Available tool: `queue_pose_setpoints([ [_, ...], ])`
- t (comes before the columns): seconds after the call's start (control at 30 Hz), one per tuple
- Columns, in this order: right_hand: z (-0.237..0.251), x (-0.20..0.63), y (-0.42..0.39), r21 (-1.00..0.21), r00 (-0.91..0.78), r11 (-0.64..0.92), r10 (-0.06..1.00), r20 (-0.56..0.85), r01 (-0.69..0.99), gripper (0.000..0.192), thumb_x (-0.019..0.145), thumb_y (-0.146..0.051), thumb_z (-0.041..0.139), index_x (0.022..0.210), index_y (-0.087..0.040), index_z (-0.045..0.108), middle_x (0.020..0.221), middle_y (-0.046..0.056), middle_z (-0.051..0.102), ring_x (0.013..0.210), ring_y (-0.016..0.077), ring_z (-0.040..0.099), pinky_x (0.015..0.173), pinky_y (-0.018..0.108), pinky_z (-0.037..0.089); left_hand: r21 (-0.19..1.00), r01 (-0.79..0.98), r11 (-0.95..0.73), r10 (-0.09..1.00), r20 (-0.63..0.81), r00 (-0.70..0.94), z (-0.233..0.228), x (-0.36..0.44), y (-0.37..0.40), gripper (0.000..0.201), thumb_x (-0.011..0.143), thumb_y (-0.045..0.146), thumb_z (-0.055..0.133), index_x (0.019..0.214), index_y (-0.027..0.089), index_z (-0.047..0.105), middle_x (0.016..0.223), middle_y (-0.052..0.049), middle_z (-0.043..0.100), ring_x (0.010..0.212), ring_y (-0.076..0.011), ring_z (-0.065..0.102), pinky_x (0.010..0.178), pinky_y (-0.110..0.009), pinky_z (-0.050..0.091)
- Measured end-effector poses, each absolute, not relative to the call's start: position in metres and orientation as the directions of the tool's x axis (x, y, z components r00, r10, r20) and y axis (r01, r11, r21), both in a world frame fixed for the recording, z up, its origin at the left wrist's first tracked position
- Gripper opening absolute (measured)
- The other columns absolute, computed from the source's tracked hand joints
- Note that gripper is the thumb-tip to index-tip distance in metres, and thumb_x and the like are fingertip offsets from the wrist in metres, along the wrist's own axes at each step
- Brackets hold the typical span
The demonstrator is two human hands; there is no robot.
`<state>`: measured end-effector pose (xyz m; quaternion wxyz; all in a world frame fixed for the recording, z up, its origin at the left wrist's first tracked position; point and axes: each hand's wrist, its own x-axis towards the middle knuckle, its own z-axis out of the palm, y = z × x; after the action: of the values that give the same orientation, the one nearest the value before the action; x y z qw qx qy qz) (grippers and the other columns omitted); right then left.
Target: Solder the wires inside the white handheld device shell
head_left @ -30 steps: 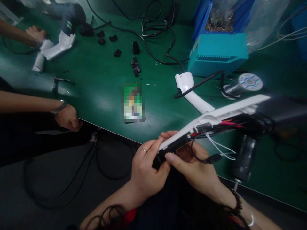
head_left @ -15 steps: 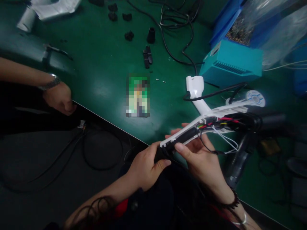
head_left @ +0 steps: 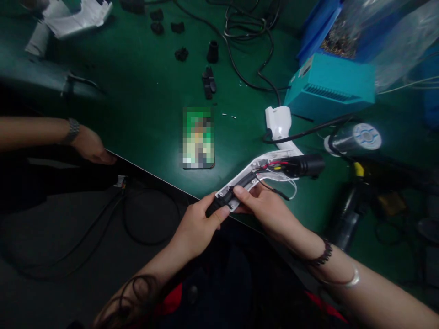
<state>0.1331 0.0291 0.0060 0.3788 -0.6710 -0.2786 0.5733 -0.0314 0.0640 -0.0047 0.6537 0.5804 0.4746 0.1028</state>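
An opened white plastic housing [head_left: 236, 183], one half of a bent handheld appliance, lies across both my hands with its inside facing up. Red, yellow and black wires run through it to a black cylinder [head_left: 307, 165] at its far end, and a thin white wire loops out beside it. My left hand [head_left: 199, 224] grips the near end of the handle, thumb on top. My right hand [head_left: 262, 203] holds the handle from the right, its thumb pressing on the black inner part [head_left: 242, 183]; its other fingers are mostly hidden underneath.
Behind the housing lies a white plastic shell [head_left: 279, 125]. A turquoise box [head_left: 336, 87], a solder spool [head_left: 366, 135] and a black tool [head_left: 346, 219] are on the right. Two screws [head_left: 229, 115], a pixelated object [head_left: 198, 137] and black parts [head_left: 209, 82] lie mid-table. Another person's hand [head_left: 92, 144] is at the left edge.
Both hands have brought the housing lower and to the left, turning its open side more toward me. My right thumb has shifted onto the inner part. The other person's hand has moved slightly right.
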Motion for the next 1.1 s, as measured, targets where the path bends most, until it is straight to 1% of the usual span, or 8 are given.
queue_pose_setpoints([
  [0.07,0.017,0.139,0.025,-0.807,-0.002,-0.573,0.815,-0.58,0.144,0.039,0.081,-0.056,0.049,0.082,-0.017,0.054,0.075,0.005,0.063,0.065,0.0184,0.061,0.05,0.028,0.052,0.832,0.417,0.365,0.642,-0.549,0.535,-0.006,-0.04,0.07,0.031,0.081,0.042,0.05,0.089,0.014,0.062,0.051,0.005,0.049,0.045,-0.01,0.042,0.048,-0.021,0.032],
  [0.17,0.034,0.148,0.023,-0.799,-0.076,-0.245,0.937,-0.34,0.549,0.034,0.089,-0.039,0.044,0.067,-0.018,0.059,0.062,0.004,0.06,0.056,0.0169,0.057,0.052,0.029,0.049,0.808,0.428,0.405,0.584,-0.588,0.559,-0.006,-0.049,0.077,0.031,0.081,0.044,0.049,0.084,0.015,0.06,0.049,0.007,0.047,0.039,-0.0075,0.033,0.043,-0.02,0.024],
  [0.3,0.032,0.152,0.046,-0.673,-0.227,0.208,0.972,0.061,0.71,0.017,0.086,-0.022,0.052,0.09,-0.017,0.068,0.095,0.009,0.067,0.088,0.0228,0.061,0.079,0.036,0.049,0.797,0.474,0.376,0.553,-0.603,0.575,-0.003,-0.051,0.082,0.029,0.079,0.043,0.051,0.075,0.015,0.06,0.046,0.008,0.041,0.039,-0.007,0.031,0.042,-0.019,0.022],
  [0.4,0.025,0.151,0.074,-0.624,-0.399,0.254,0.911,-0.102,0.739,0.012,0.082,-0.02,0.061,0.088,-0.018,0.072,0.09,0.007,0.069,0.085,0.0234,0.061,0.078,0.036,0.048,0.789,0.509,0.344,0.556,-0.608,0.567,0.001,-0.049,0.084,0.027,0.078,0.04,0.053,0.078,0.015,0.064,0.048,0.007,0.045,0.04,-0.0079,0.036,0.044,-0.019,0.027],
  [0.57,0.026,0.148,0.103,-0.552,-0.394,0.07,0.775,-0.494,0.831,0.014,0.078,-0.021,0.065,0.087,-0.024,0.075,0.079,0.003,0.071,0.075,0.0211,0.063,0.065,0.03,0.045,0.803,0.575,0.156,0.704,-0.499,0.506,-0.001,-0.047,0.072,0.031,0.077,0.031,0.059,0.103,0.019,0.068,0.072,-0.001,0.065,0.065,-0.0173,0.06,0.061,-0.026,0.045],
  [0.83,0.02,0.147,0.111,-0.556,-0.378,-0.075,0.657,-0.652,0.828,0.015,0.077,-0.016,0.061,0.076,-0.02,0.075,0.066,0.001,0.068,0.057,0.0129,0.057,0.052,0.024,0.039,0.638,0.715,-0.286,0.943,0.057,0.327,-0.014,-0.048,0.044,0.036,0.08,0.04,0.062,0.105,0.014,0.063,0.086,-0.008,0.063,0.074,-0.0192,0.061,0.063,-0.03,0.053],
  [0.97,0.018,0.149,0.112,-0.575,-0.347,-0.177,0.646,-0.68,0.799,0.014,0.074,-0.013,0.062,0.072,-0.018,0.074,0.063,-0.001,0.068,0.055,0.0114,0.058,0.049,0.022,0.039,0.456,0.612,-0.646,0.763,0.408,0.502,-0.019,-0.042,0.043,0.015,0.086,0.021,0.057,0.097,0.017,0.065,0.091,-0.007,0.063,0.085,-0.0191,0.059,0.078,-0.031,0.051],
  [1.1,0.016,0.15,0.111,-0.595,-0.342,-0.204,0.656,-0.673,0.778,0.012,0.073,-0.015,0.063,0.069,-0.019,0.074,0.06,-0.001,0.067,0.052,0.0113,0.057,0.047,0.022,0.039,0.4,0.384,-0.832,0.551,0.509,0.661,-0.028,-0.035,0.044,0.021,0.089,0.013,0.05,0.106,0.01,0.063,0.093,-0.006,0.068,0.09,-0.0161,0.06,0.087,-0.026,0.048],
])
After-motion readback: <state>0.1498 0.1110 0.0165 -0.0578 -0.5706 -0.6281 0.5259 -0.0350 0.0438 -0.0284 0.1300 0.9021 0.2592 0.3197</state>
